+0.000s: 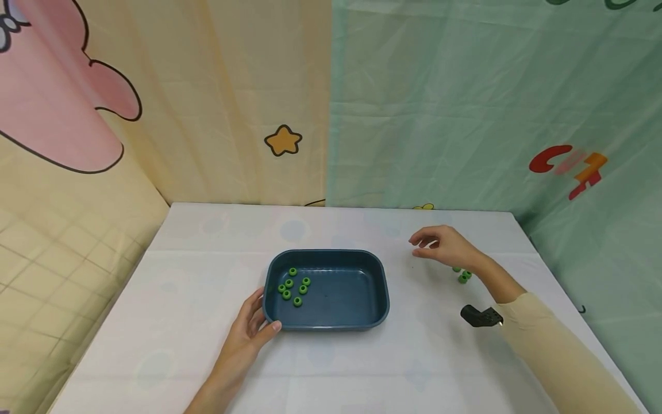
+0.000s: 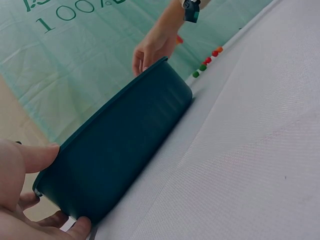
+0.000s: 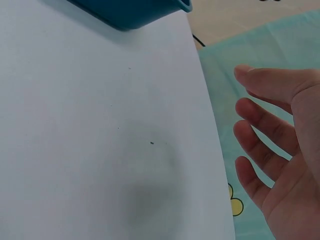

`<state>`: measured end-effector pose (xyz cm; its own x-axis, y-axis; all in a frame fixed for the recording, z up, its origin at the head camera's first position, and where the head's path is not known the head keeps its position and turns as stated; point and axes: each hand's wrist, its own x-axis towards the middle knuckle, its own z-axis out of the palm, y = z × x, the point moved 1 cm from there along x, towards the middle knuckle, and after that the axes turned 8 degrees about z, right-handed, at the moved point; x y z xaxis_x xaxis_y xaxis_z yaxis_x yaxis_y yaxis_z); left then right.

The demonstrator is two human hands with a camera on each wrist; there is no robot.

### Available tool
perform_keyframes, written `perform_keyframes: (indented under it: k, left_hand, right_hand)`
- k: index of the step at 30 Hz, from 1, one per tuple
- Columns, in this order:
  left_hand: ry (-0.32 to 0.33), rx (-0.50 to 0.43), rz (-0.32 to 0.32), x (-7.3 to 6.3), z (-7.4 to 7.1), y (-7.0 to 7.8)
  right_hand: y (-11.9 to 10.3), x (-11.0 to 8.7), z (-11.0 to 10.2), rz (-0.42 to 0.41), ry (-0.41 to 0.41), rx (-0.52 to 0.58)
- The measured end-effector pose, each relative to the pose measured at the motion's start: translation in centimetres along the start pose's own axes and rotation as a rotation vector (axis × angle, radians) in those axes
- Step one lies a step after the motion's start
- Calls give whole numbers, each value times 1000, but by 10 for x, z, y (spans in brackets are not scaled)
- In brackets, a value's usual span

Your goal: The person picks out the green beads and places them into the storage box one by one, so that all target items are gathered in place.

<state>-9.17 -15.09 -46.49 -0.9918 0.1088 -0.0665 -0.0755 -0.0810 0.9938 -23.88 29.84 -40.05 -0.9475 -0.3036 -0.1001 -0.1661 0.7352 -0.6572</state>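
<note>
Curtains (image 1: 439,115) back a white table (image 1: 414,368); left hand (image 1: 242,342) grips tray (image 1: 343,293), right hand (image 1: 449,246) curves loosely.

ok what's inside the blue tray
Green beads lie scattered in the left half of the blue tray; the right half looks bare. The near rim hides the inner wall below it.

We log tray (image 1: 343,299) as plain dark blue, reading teal from left wrist. Beads (image 1: 303,289) in it: uniform bright green. Tablecloth (image 1: 393,374) white, faint pale-blue spots. Left curtain (image 1: 238,69) cream-yellow; we see pink shape (image 1: 57,86) and orange star (image 1: 283,141), both outlined black, plus grid of thin dark lines lower down. Right curtain (image 1: 439,86) mint green, red and orange marks (image 1: 548,158), dark-green lettering (image 2: 45,26). Sleeve (image 1: 558,351) plain beige, wrist device (image 1: 481,317) black. From left wrist we spot small pieces (image 2: 208,60) in red, orange, green.
</note>
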Motion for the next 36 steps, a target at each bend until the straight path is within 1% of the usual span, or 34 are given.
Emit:
perform_keyframes:
  k: [10,16,23,29,36]
  left_hand:
    - [1,-8,6,0,0,1]
    - [4,-11,4,-1,0,2]
    - [12,0,13,-1,1,2]
    - [12,-14,4,-1,1,1]
    - [3,-19,20,-1,2,2]
  right_hand:
    - [20,-14,-10,59,17,-1]
    - [34,-22,-19,118,31,2]
    - [48,-37,-28,185,71,-24]
    - [68,-48,-35,259,80,-37]
    - [93,-64,-36,343,78,-9]
